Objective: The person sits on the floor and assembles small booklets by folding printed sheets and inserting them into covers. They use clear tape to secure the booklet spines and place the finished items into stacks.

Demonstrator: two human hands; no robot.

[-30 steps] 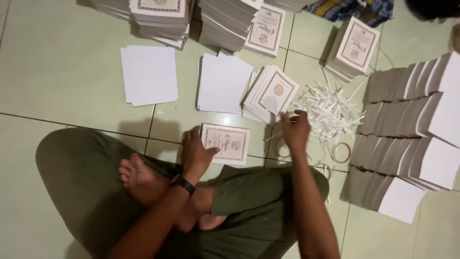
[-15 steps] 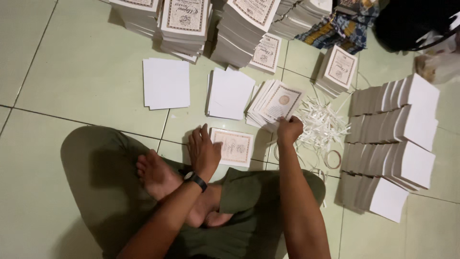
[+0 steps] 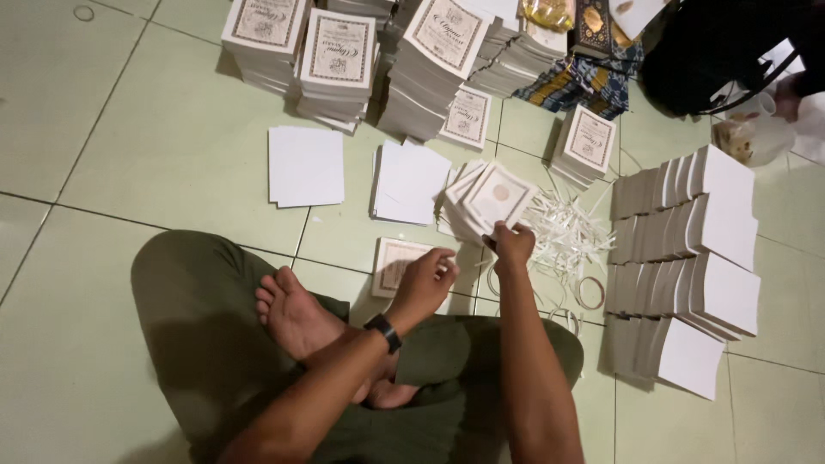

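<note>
I sit cross-legged on a tiled floor. My left hand point(image 3: 425, 279), with a black band on the wrist, lies on a bordered printed card point(image 3: 391, 258) flat on the floor in front of my knees, and its fingers curl over the card's right edge. My right hand point(image 3: 513, 245) pinches the lower corner of the top card point(image 3: 498, 193) of a fanned pile of like cards point(image 3: 460, 215), tilting it up. Both hands are close together, about a hand's width apart.
Tall stacks of printed booklets point(image 3: 339, 60) line the far side. Two piles of blank white sheets point(image 3: 305, 163) point(image 3: 411, 180) lie nearer. At right lie a heap of white paper strips point(image 3: 563, 232), a tape ring point(image 3: 590, 292) and rows of white stacks point(image 3: 687, 258). A black bag point(image 3: 722, 51) sits far right.
My right hand went from the strips' edge to the fanned pile and took hold of its top card. My left hand slid from the floor card's left side onto it.
</note>
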